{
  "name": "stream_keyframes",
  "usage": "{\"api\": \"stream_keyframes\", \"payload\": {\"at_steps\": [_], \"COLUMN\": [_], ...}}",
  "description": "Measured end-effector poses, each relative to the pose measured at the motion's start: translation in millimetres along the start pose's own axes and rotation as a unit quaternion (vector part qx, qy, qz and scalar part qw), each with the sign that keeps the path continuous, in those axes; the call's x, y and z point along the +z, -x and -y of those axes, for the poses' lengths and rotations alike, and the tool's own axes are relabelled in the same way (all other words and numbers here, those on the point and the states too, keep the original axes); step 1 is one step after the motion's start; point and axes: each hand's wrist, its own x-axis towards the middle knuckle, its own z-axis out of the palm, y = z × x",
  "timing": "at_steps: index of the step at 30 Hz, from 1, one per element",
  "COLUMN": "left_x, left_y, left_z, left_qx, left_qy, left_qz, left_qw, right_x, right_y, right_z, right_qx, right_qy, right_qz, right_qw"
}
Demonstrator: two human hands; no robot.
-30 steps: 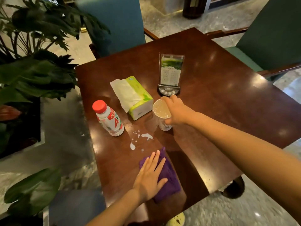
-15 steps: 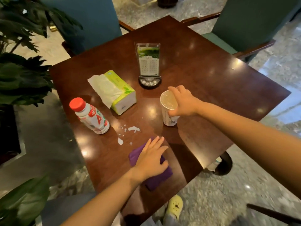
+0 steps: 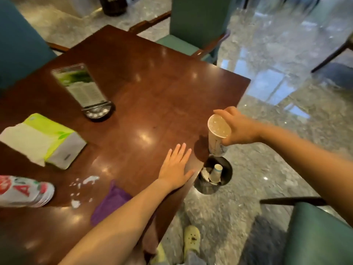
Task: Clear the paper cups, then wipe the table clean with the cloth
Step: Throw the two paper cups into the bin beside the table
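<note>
My right hand (image 3: 238, 129) grips a white paper cup (image 3: 216, 136) by its rim and holds it upright past the table's right edge, above a black bin (image 3: 227, 178) on the floor. Other paper cups (image 3: 215, 173) lie inside the bin. My left hand (image 3: 175, 167) lies flat with fingers spread on the dark wooden table (image 3: 152, 88) near that edge. The purple cloth (image 3: 110, 201) lies on the table to the left of my left forearm. White spilled drops (image 3: 84, 186) sit just left of the cloth.
On the table stand a green tissue pack (image 3: 49, 140), a red-and-white bottle (image 3: 24, 190) and a menu stand (image 3: 84, 90). Green chairs (image 3: 194, 22) surround the table. A second green chair (image 3: 321, 232) is at the lower right. My shoe (image 3: 192, 238) is on the marble floor.
My right hand has lifted the cup off the table and carried it right, over the bin. My left hand has come off the cloth and moved right onto bare wood.
</note>
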Motion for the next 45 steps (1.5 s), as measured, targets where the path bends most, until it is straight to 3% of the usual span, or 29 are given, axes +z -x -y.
{"api": "stream_keyframes", "payload": {"at_steps": [4, 8, 18, 23, 32, 35, 45], "left_x": [2, -1, -14, -6, -6, -4, -1], "left_y": [-44, -85, -176, -180, -179, -179, -180], "left_z": [-23, -38, -61, -61, -63, -63, -61], "left_qx": [0.011, 0.024, 0.059, 0.064, 0.064, 0.065, 0.068], "left_qy": [-0.014, -0.027, -0.032, -0.034, -0.04, -0.031, -0.028], "left_qz": [-0.025, -0.034, -0.079, -0.127, -0.146, -0.151, -0.159], "left_qw": [1.0, 0.999, 0.995, 0.989, 0.986, 0.986, 0.985], "right_x": [8, 33, 141, 198, 297, 324, 357], "right_y": [22, 23, -62, -103, -145, -157, -165], "right_z": [-52, -96, -170, -199, -226, -228, -232], "right_qx": [0.036, 0.081, 0.199, 0.228, 0.281, 0.282, 0.259], "right_qy": [-0.044, -0.075, -0.138, -0.116, -0.12, -0.107, -0.139], "right_qz": [-0.051, -0.049, -0.05, -0.033, 0.03, 0.017, 0.078], "right_qw": [0.997, 0.993, 0.969, 0.966, 0.952, 0.953, 0.953]}}
